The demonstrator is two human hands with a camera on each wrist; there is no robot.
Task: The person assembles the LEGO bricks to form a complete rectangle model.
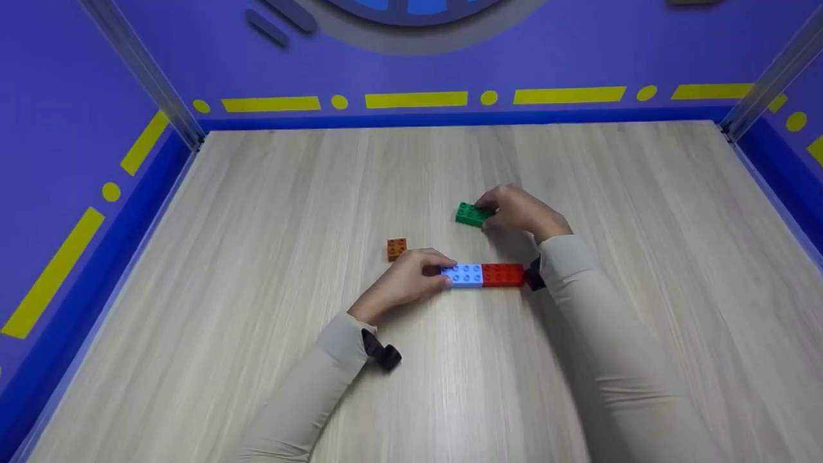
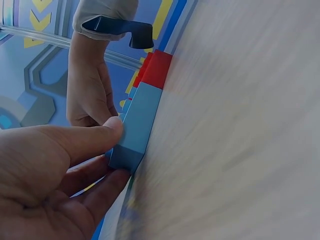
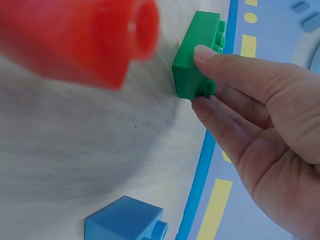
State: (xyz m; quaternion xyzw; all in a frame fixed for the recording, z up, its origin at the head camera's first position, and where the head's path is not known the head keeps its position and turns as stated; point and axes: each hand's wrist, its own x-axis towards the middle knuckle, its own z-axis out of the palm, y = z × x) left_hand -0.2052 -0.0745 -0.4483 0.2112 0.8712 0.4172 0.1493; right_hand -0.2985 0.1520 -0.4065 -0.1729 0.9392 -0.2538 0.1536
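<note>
My left hand (image 1: 408, 276) pinches the left end of a light blue toy building brick (image 1: 464, 275) between thumb and fingers. A red brick (image 1: 503, 275) sits end to end with it, touching; whether they are joined I cannot tell. Farther back, my right hand (image 1: 522, 209) grips the right end of a green brick (image 1: 471, 214), thumb on one side and fingers on the other. In the right wrist view the green brick (image 3: 195, 60) seems to rest on or just above the table. An orange-brown brick (image 1: 397, 248) lies just behind my left hand.
In the right wrist view a darker blue brick (image 3: 125, 220) stands on the table; the head view does not show it. The pale wood tabletop (image 1: 289, 212) ends at blue-purple walls (image 1: 411, 77) at the back and sides. Black wrist mounts (image 1: 382, 350) stick out from both sleeves.
</note>
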